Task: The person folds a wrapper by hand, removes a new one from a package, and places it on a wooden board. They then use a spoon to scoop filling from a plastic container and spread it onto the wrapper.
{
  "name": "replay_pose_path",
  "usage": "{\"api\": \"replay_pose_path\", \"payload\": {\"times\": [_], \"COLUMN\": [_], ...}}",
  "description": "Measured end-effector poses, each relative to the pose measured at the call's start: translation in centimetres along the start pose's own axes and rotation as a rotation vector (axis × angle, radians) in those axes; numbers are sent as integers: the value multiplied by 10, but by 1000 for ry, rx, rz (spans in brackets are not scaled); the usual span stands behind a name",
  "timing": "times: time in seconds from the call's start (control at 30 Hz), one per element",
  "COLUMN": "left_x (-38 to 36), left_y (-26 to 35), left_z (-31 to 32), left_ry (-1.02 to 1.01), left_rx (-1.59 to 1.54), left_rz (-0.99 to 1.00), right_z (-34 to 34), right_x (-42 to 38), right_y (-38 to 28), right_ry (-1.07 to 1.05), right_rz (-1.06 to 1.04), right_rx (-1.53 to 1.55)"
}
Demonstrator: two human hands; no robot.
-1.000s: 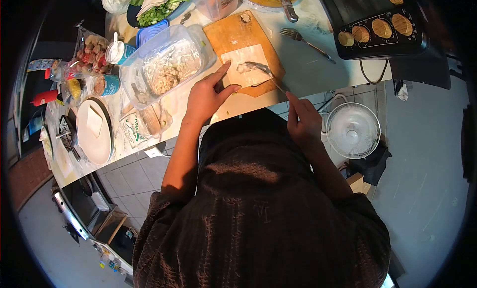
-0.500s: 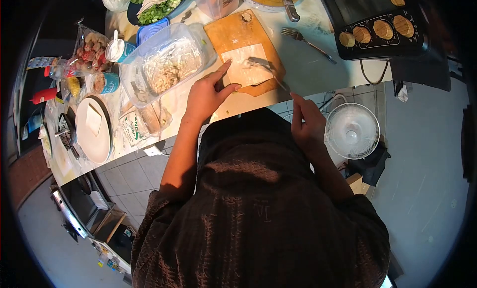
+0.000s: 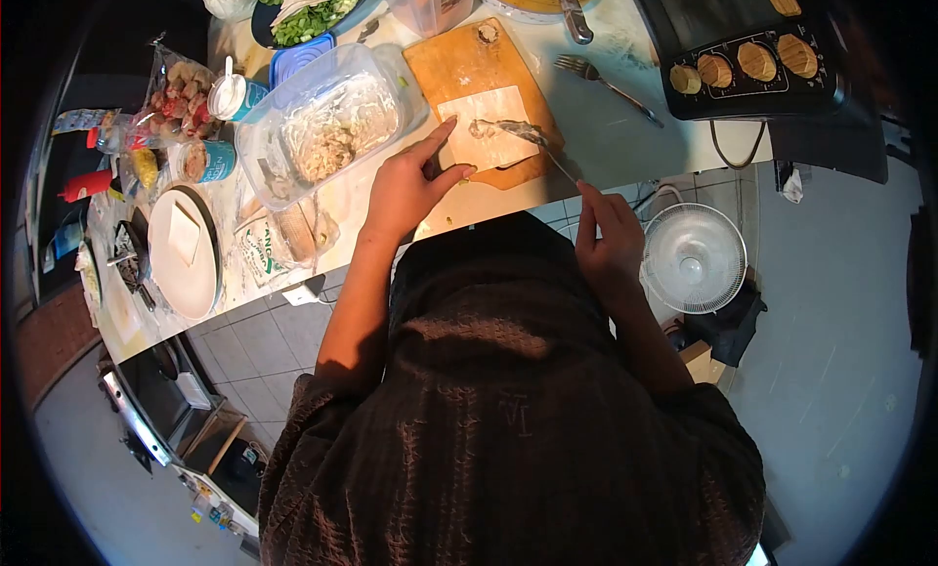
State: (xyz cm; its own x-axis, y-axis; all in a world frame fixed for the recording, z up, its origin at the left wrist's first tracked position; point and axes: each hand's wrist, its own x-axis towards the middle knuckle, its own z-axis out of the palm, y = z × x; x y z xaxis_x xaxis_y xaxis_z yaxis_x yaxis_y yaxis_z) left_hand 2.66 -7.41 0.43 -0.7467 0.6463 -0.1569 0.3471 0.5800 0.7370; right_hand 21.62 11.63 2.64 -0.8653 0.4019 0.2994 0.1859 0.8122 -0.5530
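In the head view, the person is leaning over the near edge of the desk point(image 3: 699, 156), and a pale square wrapper point(image 3: 479, 154) is lying on the wooden board point(image 3: 451, 60), towards its near end. The left hand point(image 3: 405, 189) is resting along the wrapper's left side, forefinger and thumb spread apart and gripping nothing; that light touch is probably steadying the sheet well, so long as the fingertips aren't dragging the thin edge. The right hand point(image 3: 611, 236) is pinching the far end of a metal utensil point(image 3: 560, 164), whose head is lying across the wrapper with filling point(image 3: 482, 128) on it; whether it's a spoon or fork, I'm not able to tell. With so long a handle, a low angle and slight pressure would be serving best, since digging in could be tearing the sheet. I'd be gathering the filling evenly and leaving the borders bare. The clear tub point(image 3: 262, 161) of mixture point(image 3: 337, 156) is standing handily to the left, and a fork point(image 3: 627, 93) is lying on the right.
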Motion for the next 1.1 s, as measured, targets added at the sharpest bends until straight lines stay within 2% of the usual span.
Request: {"api": "replay_pose_path", "payload": {"times": [0.13, 0.43, 0.63, 0.7, 0.73, 0.8, 0.83, 0.9, 1.03, 1.1], "left_x": [0, 1, -2, -7, -10, -19, -24, -36, -60, -69], "left_y": [2, 2, 2, 3, 3, 3, 4, 7, 5, -7], "left_z": [-1, -1, -4, -9, -12, -21, -26, -38, -67, -83], "left_ry": [-4, -2, 3, -1, 3, 34, 39, 45, 73, 284], "left_rx": [22, 0, -19, -71, -71, -63, -62, -119, -269, -299], "left_rz": [-2, -15, 12, -46, -49, -40, -44, -48, -178, -163], "right_z": [-4, -13, -20, -22, -23, -26, -25, -21, -11, 2], "right_x": [-1, 2, 14, 18, 20, 23, 26, 36, 67, 88], "right_y": [0, 6, 2, -4, -5, -6, -7, -8, -27, -39], "right_ry": [-14, 77, 162, 165, 163, 99, 94, 75, -17, -77], "right_rz": [47, -37, -13, 145, 142, 350, 346, 429, 415, 113], "right_rx": [-19, -176, -16, 155, 158, 394, 398, 610, 699, 621]}}
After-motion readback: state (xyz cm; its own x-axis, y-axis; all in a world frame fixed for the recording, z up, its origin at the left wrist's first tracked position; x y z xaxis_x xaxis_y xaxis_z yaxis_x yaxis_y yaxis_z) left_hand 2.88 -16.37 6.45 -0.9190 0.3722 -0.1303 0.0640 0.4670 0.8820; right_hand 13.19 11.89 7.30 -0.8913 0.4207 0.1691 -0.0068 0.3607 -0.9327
